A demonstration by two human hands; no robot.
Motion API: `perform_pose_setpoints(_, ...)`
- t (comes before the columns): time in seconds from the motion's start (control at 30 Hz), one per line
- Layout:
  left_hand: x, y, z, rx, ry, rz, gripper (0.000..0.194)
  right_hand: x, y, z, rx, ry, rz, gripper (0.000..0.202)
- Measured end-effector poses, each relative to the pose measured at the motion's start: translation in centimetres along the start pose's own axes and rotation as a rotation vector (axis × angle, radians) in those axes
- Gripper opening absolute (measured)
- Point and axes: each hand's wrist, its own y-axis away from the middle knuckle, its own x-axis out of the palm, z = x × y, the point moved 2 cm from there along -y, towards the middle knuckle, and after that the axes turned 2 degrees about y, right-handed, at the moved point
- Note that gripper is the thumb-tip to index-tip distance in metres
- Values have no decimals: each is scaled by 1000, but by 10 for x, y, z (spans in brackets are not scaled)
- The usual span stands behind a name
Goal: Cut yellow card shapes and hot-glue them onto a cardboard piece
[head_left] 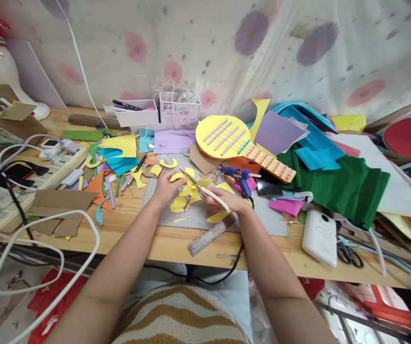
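Observation:
My left hand [168, 188] is closed on a piece of yellow paper [177, 177], holding it over the grey cutting mat. In my right hand [223, 198] is a pair of scissors [214, 197] with pale handles, fingers wrapped round them. The blades [190, 176] point up and left, close to the paper in my left hand; whether they touch it I cannot tell. Several yellow offcuts [178, 204] lie on the cutting mat [166, 220] below both hands. A metal ruler [209, 236] rests slantwise under my right wrist, partly hidden.
Behind my hands lies a yellow paper guitar [220, 131]. A blue glue gun [240, 180] and a phone [268, 183] sit to the right, near green crepe paper [352, 184] and a white power bank [319, 236]. Cables and a power strip [48, 179] occupy the left.

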Motion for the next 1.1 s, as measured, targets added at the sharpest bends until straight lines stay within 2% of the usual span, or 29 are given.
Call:
perform_pose_setpoints(0.23,-2,0,-4,-4,-33,64,18,-2,1,-1,12,-2,27,51)
perform_pose_setpoints(0.57,-3,2,-12,-25,-61,68,19,-2,2,1,34,-61,51,51)
perform_pose_setpoints(0.73,-5,2,-12,-29,-77,86,21,-3,4,3,57,-18,46,53)
perform_pose_setpoints(0.93,-9,1,-11,-69,-45,54,26,-12,2,-6,1,50,-144,50)
perform_pose_setpoints(1.1,-4,4,-4,-174,-12,213,28,-8,-5,-6,-170,105,-208,46)
